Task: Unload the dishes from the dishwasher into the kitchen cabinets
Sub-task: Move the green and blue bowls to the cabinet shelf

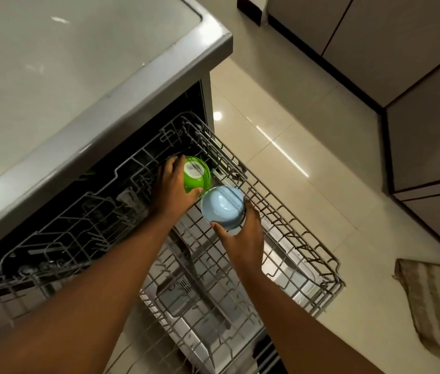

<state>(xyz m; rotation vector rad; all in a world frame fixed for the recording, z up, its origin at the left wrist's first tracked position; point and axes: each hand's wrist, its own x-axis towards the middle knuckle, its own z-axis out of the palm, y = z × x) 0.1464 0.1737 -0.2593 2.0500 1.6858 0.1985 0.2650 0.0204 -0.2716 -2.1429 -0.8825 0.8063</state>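
Observation:
The dishwasher stands open with its grey wire lower rack (289, 233) pulled out over the door. At the rack's far end, my left hand (171, 184) grips an upturned green bowl (196, 174) with a white label on its base. Just to its right, my right hand (243, 238) holds a pale blue bowl (223, 206), also upside down, with the thumb and fingers curled round its rim. The two bowls nearly touch. An upper rack (78, 211) sits half inside the machine on the left.
A grey countertop (78, 63) overhangs the dishwasher at the upper left. Beige floor tiles (308, 130) spread to the right. Lower cabinet doors (415, 63) line the far right side. A striped mat (434, 300) lies on the floor at the right.

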